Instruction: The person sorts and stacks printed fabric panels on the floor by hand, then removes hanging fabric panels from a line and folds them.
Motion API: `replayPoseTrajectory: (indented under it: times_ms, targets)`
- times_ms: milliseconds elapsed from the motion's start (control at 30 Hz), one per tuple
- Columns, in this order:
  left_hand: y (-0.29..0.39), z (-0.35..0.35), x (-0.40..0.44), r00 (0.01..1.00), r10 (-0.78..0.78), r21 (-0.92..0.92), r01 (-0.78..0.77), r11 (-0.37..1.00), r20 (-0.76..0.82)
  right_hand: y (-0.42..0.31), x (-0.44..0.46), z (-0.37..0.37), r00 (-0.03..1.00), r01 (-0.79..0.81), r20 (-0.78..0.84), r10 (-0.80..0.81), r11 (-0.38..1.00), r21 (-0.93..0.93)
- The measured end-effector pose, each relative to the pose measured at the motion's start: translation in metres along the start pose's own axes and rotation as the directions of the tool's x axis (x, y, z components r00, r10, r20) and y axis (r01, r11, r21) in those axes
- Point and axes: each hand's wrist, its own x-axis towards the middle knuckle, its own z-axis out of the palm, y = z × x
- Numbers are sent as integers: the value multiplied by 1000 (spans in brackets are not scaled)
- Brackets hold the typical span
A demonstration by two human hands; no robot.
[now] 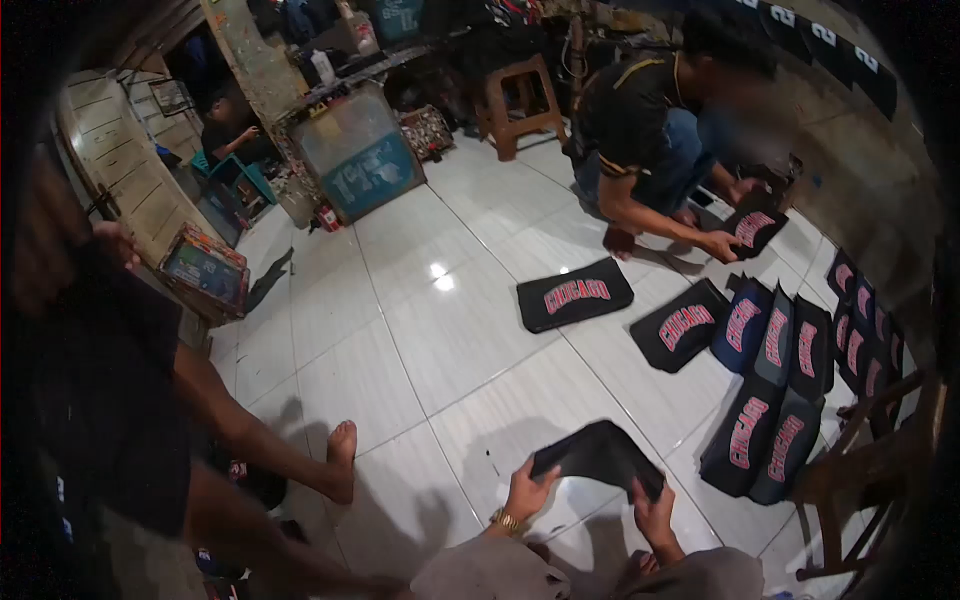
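The plain black, flexible sheet-like piece (598,447) is raised in front of your knees, bowed upward between your two hands. Your left hand (530,492), with a gold-coloured watch (505,520) at the wrist, is clamped on its left end; your right hand (653,512) is clamped on its right end.

Beyond it, a flat black piece with red-and-white "CHICAGO" lettering (577,294) lies on the glossy white tile floor (420,330). Ahead to your right lies a similar black lettered piece (680,326), its right edge against a close group of black, navy and grey lettered pieces (742,432). A brown wooden stool (862,470) stands beside that group, limiting room at your far right.

To your left, a person's bare foot (341,462) bounds the space; white tile shows between it and your left hand. Farther ahead, a crouching person in a black shirt (630,125) holds another black lettered piece (756,228).
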Motion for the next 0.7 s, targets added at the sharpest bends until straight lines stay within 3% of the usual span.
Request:
replayPoseTrajectory:
  times_ms: [33,67,100,167,233,300,367,433,500,633,700]
  targets:
    - [-7,3,1,988,-151,144,152,978,-17,2,5,1,997,-72,-6,72,997,-1]
    - [-27,11,3,993,-18,-22,16,1000,-119,-7,8,-2,999,41,-32,-41,999,-19]
    - [-4,9,1,996,-47,-53,43,998,-79,-16,11,-4,986,152,-58,-155,987,-43]
    - [13,6,0,993,31,-4,-31,1000,-112,-15,4,-8,989,129,-65,-131,991,-33]
    - [47,8,12,966,201,-13,-205,979,-165,-61,22,-13,968,178,-149,-203,970,-163]
    - [16,8,25,970,210,-125,-225,966,-123,-45,28,-16,972,163,-148,-182,978,-130]
    - [-6,2,26,987,106,79,-97,992,-119,-9,24,-20,993,-111,-47,113,993,34]
    - [10,0,29,989,133,165,-120,979,-72,-24,22,-16,992,-99,-82,94,994,-54]
    - [17,4,26,975,210,96,-203,975,-68,-27,23,-15,982,153,-89,-168,976,-155]
    - [47,-4,28,981,178,161,-164,973,-73,-65,22,-25,987,84,-120,-106,981,-173]
    - [50,-13,36,975,140,488,-209,847,175,-49,24,-34,985,122,-85,-148,960,-252]
